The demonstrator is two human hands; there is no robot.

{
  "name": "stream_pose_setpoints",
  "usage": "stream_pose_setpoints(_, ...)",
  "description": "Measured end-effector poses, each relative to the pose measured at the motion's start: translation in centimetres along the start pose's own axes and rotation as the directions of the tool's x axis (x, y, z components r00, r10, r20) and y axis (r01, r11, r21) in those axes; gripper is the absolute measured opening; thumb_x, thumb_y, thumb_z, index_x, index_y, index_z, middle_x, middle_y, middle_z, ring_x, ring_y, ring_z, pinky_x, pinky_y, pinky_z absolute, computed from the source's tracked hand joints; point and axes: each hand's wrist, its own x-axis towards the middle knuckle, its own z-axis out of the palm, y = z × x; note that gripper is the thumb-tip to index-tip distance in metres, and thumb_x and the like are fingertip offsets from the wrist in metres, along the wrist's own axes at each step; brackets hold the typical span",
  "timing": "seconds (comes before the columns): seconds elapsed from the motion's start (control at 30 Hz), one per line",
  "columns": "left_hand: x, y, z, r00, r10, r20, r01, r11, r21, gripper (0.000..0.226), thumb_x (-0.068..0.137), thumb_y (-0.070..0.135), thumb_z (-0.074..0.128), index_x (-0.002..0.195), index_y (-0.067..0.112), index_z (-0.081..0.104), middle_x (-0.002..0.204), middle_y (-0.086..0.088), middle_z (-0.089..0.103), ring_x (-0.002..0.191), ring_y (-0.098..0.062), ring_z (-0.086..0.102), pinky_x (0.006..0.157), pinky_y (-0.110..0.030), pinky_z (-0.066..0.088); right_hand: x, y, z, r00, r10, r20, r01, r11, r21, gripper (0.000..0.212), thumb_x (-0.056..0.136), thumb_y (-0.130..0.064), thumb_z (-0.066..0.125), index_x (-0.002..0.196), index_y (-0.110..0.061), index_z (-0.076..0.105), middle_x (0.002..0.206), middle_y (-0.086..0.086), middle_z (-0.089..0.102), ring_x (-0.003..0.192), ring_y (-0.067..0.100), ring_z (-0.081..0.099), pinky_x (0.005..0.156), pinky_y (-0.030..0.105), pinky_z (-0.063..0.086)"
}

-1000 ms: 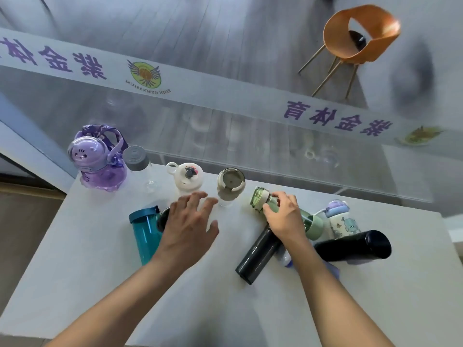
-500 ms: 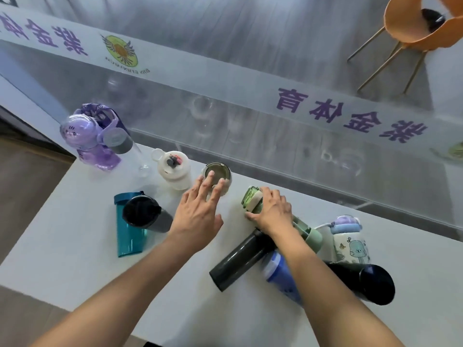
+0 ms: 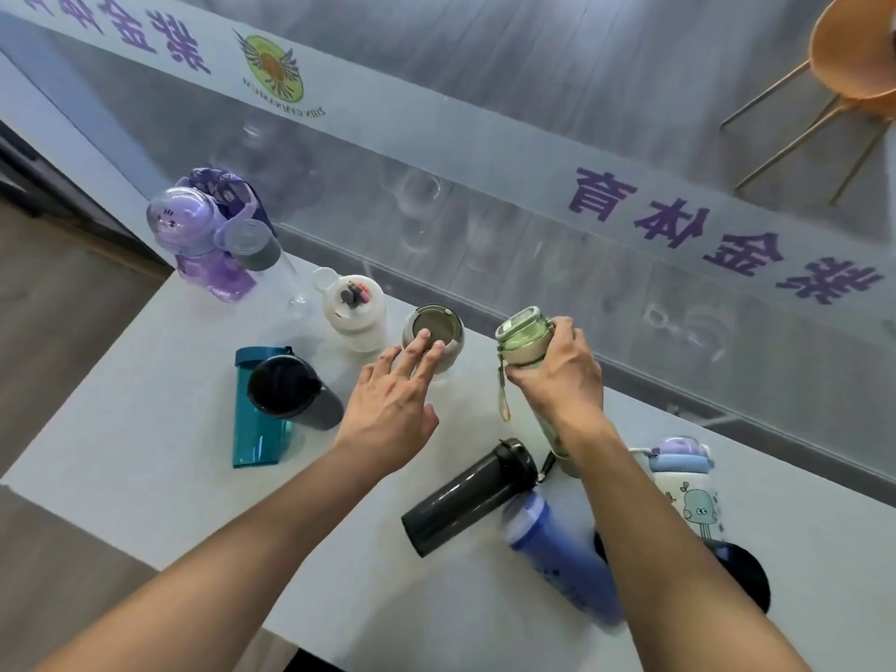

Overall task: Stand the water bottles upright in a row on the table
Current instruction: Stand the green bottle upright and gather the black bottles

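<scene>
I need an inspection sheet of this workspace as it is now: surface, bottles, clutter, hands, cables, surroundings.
Surface: white table, by a glass wall.
Job's things: purple bottle, grey-capped clear bottle, white bottle and beige bottle upright in a row; green bottle lifted; teal bottle, dark grey bottle and blue bottle lying down.
Clutter: nothing seen.
Hands: left hand touches the beige bottle; right hand grips the green bottle.
Cables: nothing seen.
Surroundings: orange chair behind the glass.
</scene>
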Motion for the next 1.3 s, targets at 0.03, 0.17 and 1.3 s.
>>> stream_pose_setpoints(0.03,0.0,0.0,0.0,1.0,0.0,0.0,0.0,1.0,-0.002,0.078,0.091,0.033,0.05,0.154,0.033,0.004,0.164,0.009,0.001,0.147,-0.025,0.016,0.116,-0.04,0.02,-0.2,-0.4,-1.0,0.999,-0.018,-0.027,0.02,0.997,0.075,0.069,0.066,-0.044,0.08,0.12,-0.02,0.044,0.11,0.005,0.056,0.097,0.03,0.06,0.087,0.042,0.051)
stream_pose_setpoints(0.17,0.0,0.1,-0.1,1.0,-0.011,0.01,0.011,1.0,-0.02,0.079,0.091,0.033,0.05,0.154,0.033,0.002,0.164,0.009,-0.001,0.148,-0.025,0.01,0.117,-0.04,0.017,-1.6,-1.0,-3.2,0.99,-0.104,-0.096,0.128,0.946,0.298,0.074,0.066,-0.038,0.088,0.124,-0.021,0.045,0.111,0.0,0.056,0.094,0.018,0.057,0.081,0.033,0.05)
stream_pose_setpoints(1.3,0.0,-1.4,0.2,0.997,0.075,0.033,-0.073,0.996,-0.047,0.083,0.089,0.029,0.052,0.154,0.032,0.0,0.164,0.009,-0.004,0.144,-0.029,0.018,0.116,-0.043,0.024,-6.2,-2.1,-0.2,0.95,0.036,-0.311,0.127,0.862,0.491,0.077,0.067,-0.034,0.092,0.124,-0.021,0.042,0.114,-0.002,0.06,0.101,0.015,0.061,0.087,0.024,0.052)
